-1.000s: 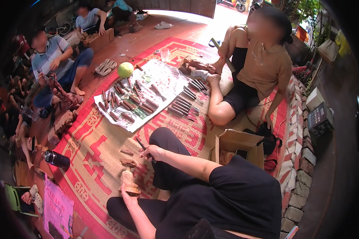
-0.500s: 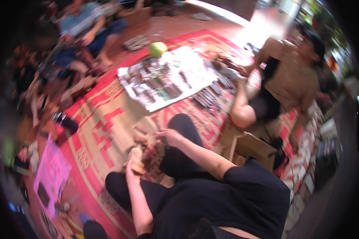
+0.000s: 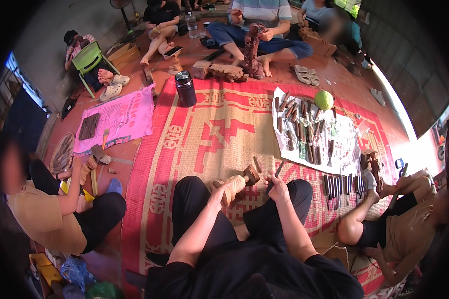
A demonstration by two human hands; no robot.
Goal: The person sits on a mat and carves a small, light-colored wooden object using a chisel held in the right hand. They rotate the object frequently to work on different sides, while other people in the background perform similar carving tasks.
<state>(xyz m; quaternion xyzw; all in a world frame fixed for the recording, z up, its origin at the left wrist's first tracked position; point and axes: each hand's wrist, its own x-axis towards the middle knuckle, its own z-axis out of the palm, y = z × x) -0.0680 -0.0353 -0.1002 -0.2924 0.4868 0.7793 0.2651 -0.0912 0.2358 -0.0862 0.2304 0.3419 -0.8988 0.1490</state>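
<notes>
My left hand (image 3: 215, 195) is closed around a pale carved wooden figure (image 3: 233, 187) lying tilted above my lap, its darker base (image 3: 251, 174) pointing away from me. My right hand (image 3: 278, 191) grips a slim dark carving tool (image 3: 279, 169), which sticks up past the fingers. A small gap separates the tool from the figure. Just beyond the figure's base, a small wooden piece (image 3: 257, 163) rests on the red and tan woven mat (image 3: 204, 144). Further right on the mat, several carving tools (image 3: 343, 185) lie in a row.
White paper (image 3: 341, 149) bears many more tools beside a green round fruit (image 3: 324, 100). A dark flask (image 3: 185, 89) stands at the mat's far left. Co-workers sit left, right and ahead, one with a reddish wood carving (image 3: 253, 52). A pink sheet (image 3: 117, 119) lies left.
My view has swung round, and the blurred scene is now sharp. My left hand still holds the wooden figure. The tool in my right hand now shows clearly.
</notes>
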